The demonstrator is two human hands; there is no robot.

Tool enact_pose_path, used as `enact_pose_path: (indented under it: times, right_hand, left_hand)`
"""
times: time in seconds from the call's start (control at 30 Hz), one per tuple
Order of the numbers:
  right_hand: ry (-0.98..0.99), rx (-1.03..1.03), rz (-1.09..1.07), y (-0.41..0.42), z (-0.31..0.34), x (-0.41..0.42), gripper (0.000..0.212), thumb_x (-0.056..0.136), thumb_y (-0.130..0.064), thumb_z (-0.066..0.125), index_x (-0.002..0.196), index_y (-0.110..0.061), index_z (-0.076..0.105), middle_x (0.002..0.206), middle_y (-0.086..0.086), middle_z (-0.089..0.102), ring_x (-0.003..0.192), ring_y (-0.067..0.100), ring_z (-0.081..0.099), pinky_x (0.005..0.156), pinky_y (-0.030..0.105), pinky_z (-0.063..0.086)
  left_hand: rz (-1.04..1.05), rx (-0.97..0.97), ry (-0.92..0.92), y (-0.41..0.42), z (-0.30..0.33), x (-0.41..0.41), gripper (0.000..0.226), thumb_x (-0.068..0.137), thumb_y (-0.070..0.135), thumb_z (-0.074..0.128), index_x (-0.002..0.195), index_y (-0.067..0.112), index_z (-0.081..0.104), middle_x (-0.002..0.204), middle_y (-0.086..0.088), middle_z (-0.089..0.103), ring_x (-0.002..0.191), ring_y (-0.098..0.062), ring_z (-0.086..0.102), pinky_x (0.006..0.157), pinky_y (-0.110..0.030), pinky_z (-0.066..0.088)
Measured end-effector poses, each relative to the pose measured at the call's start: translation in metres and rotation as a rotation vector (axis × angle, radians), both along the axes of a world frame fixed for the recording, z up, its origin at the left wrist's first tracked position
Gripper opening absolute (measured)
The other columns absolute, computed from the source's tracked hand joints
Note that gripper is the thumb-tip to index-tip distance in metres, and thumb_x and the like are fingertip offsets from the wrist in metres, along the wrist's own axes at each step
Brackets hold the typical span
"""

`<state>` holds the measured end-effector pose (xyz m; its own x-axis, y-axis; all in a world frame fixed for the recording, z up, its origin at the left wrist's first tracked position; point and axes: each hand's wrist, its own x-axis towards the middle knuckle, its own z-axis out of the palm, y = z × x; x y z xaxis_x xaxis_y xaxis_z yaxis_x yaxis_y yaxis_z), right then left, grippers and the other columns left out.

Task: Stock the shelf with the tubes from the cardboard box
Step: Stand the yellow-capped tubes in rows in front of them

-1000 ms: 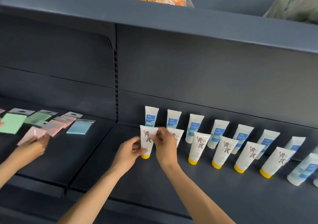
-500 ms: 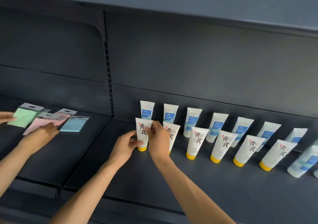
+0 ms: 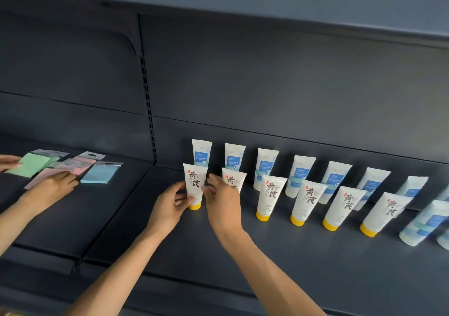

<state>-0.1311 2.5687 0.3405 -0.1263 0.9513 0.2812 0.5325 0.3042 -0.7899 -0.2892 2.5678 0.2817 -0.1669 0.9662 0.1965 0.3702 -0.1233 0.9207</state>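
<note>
A white tube with a yellow cap (image 3: 195,186) stands cap-down at the left end of the front row on the dark shelf (image 3: 279,250). My left hand (image 3: 170,206) pinches its lower left side. My right hand (image 3: 222,200) touches its right edge with curled fingers and partly hides the second yellow-capped tube (image 3: 234,179). Several more yellow-capped tubes (image 3: 269,198) stand in a row to the right. Behind them runs a row of blue-labelled tubes (image 3: 201,153). The cardboard box is out of view.
On the shelf section to the left lie flat green, pink and blue packets (image 3: 99,173). Another person's hands (image 3: 52,187) rest on them. An upper shelf (image 3: 267,2) overhangs the tubes. At the far right, blue-labelled tubes (image 3: 427,223) lean near the frame edge.
The view has tilted down and the snack packs above left the frame. The leftmost yellow-capped tube stands a little further left, both my hands still at it. The other person's hands shifted over the packets.
</note>
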Motion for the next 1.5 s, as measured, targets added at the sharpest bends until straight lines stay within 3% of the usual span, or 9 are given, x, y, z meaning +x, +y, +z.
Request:
enact_pose_path:
  times: [0.07,0.17,0.3,0.43,0.57,0.83,0.97,1.27,1.5]
  right_hand:
    - [-0.024,0.054,-0.002,-0.011,-0.001,0.013,0.020,0.097,-0.017,0.059,0.117,-0.017,0.063,0.114,-0.004,0.070,0.098,0.006,0.064,0.074,0.005,0.042]
    - [-0.044,0.102,0.027,-0.023,0.000,0.038,0.031,0.096,-0.022,0.063,0.126,-0.018,0.062,0.116,-0.003,0.070,0.100,0.010,0.065,0.084,0.020,0.052]
    - [-0.093,0.144,0.105,-0.034,0.008,0.081,0.038,0.097,-0.029,0.060,0.134,-0.023,0.056,0.130,-0.005,0.063,0.109,0.010,0.063,0.092,0.026,0.053]
    - [-0.192,0.231,0.146,-0.041,0.020,0.130,0.041,0.097,-0.028,0.061,0.137,-0.022,0.055,0.135,-0.007,0.059,0.113,0.010,0.059,0.097,0.026,0.050]
    - [-0.292,0.326,0.135,-0.048,0.031,0.178,0.043,0.096,-0.028,0.062,0.137,-0.020,0.054,0.138,-0.006,0.056,0.123,0.014,0.053,0.097,0.029,0.049]
    - [-0.483,0.456,0.110,-0.072,0.041,0.265,0.048,0.092,-0.025,0.067,0.137,-0.015,0.053,0.138,-0.006,0.054,0.126,0.017,0.049,0.095,0.030,0.051]
    - [-0.526,0.478,0.077,-0.090,0.042,0.305,0.048,0.089,-0.020,0.068,0.134,-0.014,0.055,0.137,-0.005,0.055,0.123,0.020,0.052,0.088,0.033,0.054]
    - [-0.570,0.410,-0.088,-0.131,0.032,0.381,0.051,0.089,-0.026,0.068,0.136,-0.015,0.053,0.140,-0.005,0.053,0.126,0.018,0.050,0.091,0.031,0.054]
    - [-0.566,0.275,-0.319,-0.181,0.004,0.433,0.057,0.091,-0.035,0.067,0.141,-0.019,0.047,0.142,-0.006,0.051,0.128,0.015,0.048,0.097,0.028,0.049]
  left_hand:
    - [0.049,0.034,-0.015,-0.006,0.002,0.005,0.057,0.086,0.014,0.077,0.137,0.025,0.054,0.129,0.012,0.064,0.111,-0.002,0.066,0.093,-0.024,0.055]
    - [0.185,0.144,0.049,-0.018,0.008,0.014,0.064,0.085,0.015,0.078,0.139,0.031,0.049,0.130,0.015,0.058,0.116,-0.001,0.060,0.092,-0.025,0.051]
    - [0.247,0.365,0.237,-0.038,0.025,0.032,0.054,0.086,0.016,0.075,0.133,0.031,0.053,0.123,0.020,0.053,0.116,-0.005,0.057,0.092,-0.022,0.049]
    - [0.198,0.485,0.469,-0.059,0.046,0.062,0.045,0.088,0.021,0.072,0.129,0.029,0.057,0.129,0.029,0.046,0.114,-0.008,0.056,0.093,-0.016,0.044]
    - [0.113,0.476,0.618,-0.072,0.062,0.100,0.049,0.086,0.024,0.074,0.132,0.025,0.057,0.132,0.013,0.052,0.123,-0.010,0.051,0.102,-0.010,0.037]
    - [0.034,0.419,0.805,-0.093,0.079,0.181,0.059,0.088,0.041,0.069,0.142,0.030,0.046,0.141,0.014,0.046,0.129,-0.008,0.046,0.101,-0.027,0.046]
    - [0.017,0.422,0.826,-0.103,0.080,0.223,0.060,0.088,0.039,0.068,0.142,0.028,0.045,0.139,0.012,0.048,0.127,-0.012,0.049,0.099,-0.033,0.050]
    - [-0.141,0.444,0.834,-0.115,0.075,0.305,0.052,0.087,0.036,0.069,0.135,0.024,0.052,0.132,0.009,0.053,0.116,-0.014,0.055,0.093,-0.033,0.052]
    - [-0.352,0.474,0.744,-0.119,0.059,0.368,0.046,0.089,0.035,0.068,0.131,0.025,0.053,0.134,0.012,0.051,0.121,-0.012,0.051,0.096,-0.029,0.047]
